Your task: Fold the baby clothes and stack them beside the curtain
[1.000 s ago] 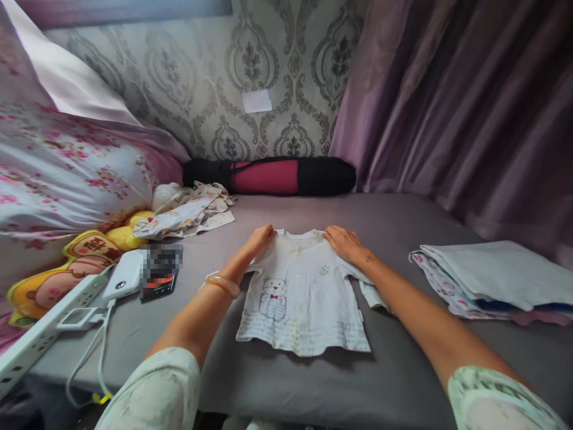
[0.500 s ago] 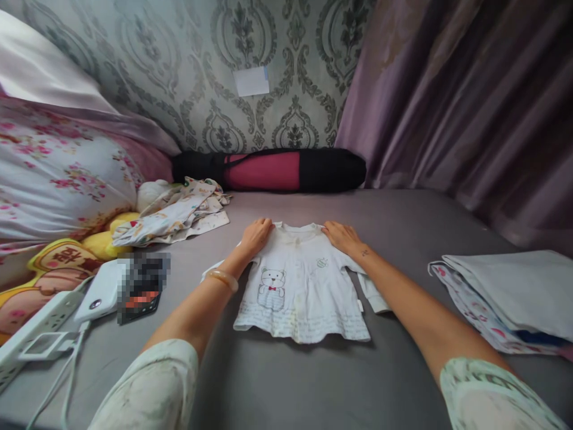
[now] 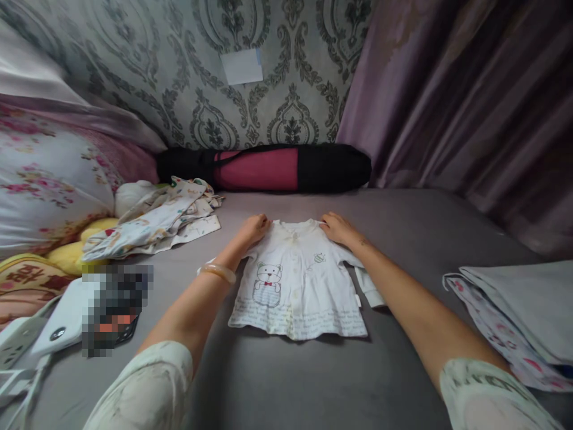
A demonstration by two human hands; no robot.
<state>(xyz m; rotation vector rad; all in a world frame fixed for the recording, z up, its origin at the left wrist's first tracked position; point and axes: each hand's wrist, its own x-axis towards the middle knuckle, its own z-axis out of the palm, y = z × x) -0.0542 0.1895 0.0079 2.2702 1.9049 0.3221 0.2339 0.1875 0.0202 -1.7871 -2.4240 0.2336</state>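
Note:
A small white baby shirt [image 3: 298,275] lies front up on the grey sheet, its collar away from me and its hem toward me. It has a button front, a printed bear at lower left and a small bee at upper right. My left hand [image 3: 256,228] is closed on the shirt's left shoulder, beside the collar. On the opposite shoulder, my right hand [image 3: 335,227] pinches the cloth with its fingers together. Both sleeves are partly covered by my forearms; one cuff shows beyond my right arm.
Crumpled printed clothes [image 3: 156,218] lie at left by a floral pillow [image 3: 45,179]. Nearer are a white power bank [image 3: 67,313], a power strip [image 3: 15,343] and a blurred dark item. Folded clothes [image 3: 523,304] lie at right. A black and red rolled bag [image 3: 255,170] lies along the wall.
The view has shifted closer and slightly right. Around the shoulders the cloth looks a little straighter, and both hands keep their hold on it.

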